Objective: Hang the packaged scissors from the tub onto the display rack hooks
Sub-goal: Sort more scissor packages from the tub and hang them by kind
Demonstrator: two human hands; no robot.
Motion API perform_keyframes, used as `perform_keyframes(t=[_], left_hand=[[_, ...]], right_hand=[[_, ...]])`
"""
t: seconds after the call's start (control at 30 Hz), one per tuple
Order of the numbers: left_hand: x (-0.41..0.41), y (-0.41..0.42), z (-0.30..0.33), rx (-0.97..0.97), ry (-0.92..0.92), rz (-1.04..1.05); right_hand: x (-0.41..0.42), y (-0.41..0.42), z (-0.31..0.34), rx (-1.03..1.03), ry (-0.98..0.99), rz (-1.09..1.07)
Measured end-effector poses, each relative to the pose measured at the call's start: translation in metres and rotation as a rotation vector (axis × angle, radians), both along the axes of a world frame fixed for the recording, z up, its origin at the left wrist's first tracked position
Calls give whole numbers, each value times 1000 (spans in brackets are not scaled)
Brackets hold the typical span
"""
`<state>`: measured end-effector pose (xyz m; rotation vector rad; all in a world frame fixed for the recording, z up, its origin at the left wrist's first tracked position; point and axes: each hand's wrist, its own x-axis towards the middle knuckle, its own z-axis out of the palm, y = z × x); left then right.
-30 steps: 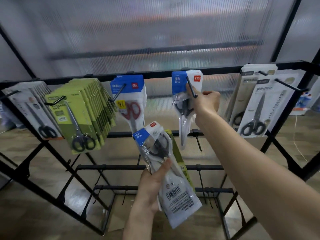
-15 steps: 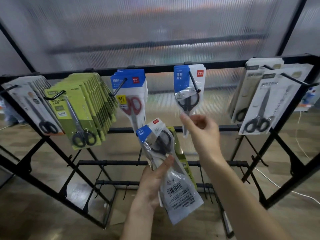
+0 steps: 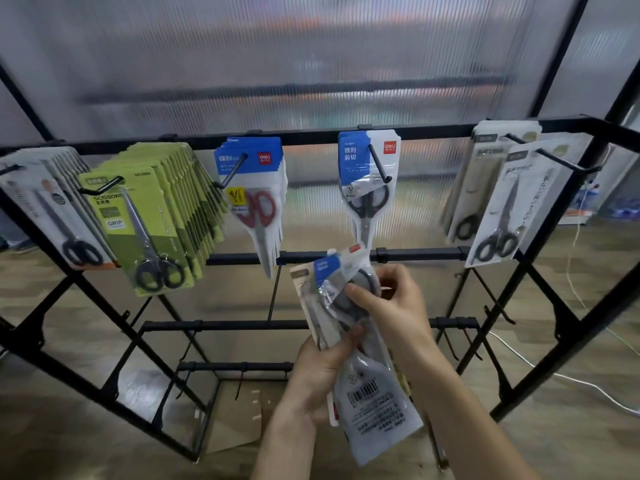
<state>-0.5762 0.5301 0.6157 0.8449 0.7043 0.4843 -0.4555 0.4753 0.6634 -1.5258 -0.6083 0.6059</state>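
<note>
Packaged scissors (image 3: 372, 393): a small stack, gripped in the left hand (image 3: 318, 368) below the rack (image 3: 311, 136). Right hand (image 3: 391, 303), at the blue-carded pack (image 3: 369, 188) on its hook (image 3: 381, 166) a second ago, is now lowered and pinches the stack's top packet.

Black display rack (image 3: 415, 128): top-rail hooks carry green scissor packs (image 3: 152, 209), blue-header packs (image 3: 252, 188), grey packs (image 3: 502, 195).
</note>
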Motion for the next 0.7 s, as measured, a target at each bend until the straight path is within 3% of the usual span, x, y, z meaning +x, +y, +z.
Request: perform_keyframes(t=[0.23, 0.53, 0.7], left_hand=[[-10, 1, 1, -64, 43, 20], [-11, -8, 3, -10, 21, -16], [-14, -8, 3, 62, 114, -29]], right_hand=[[4, -22, 12, 120, 289, 66], [-6, -31, 8, 173, 183, 85], [-2, -40, 24, 212, 36, 13]])
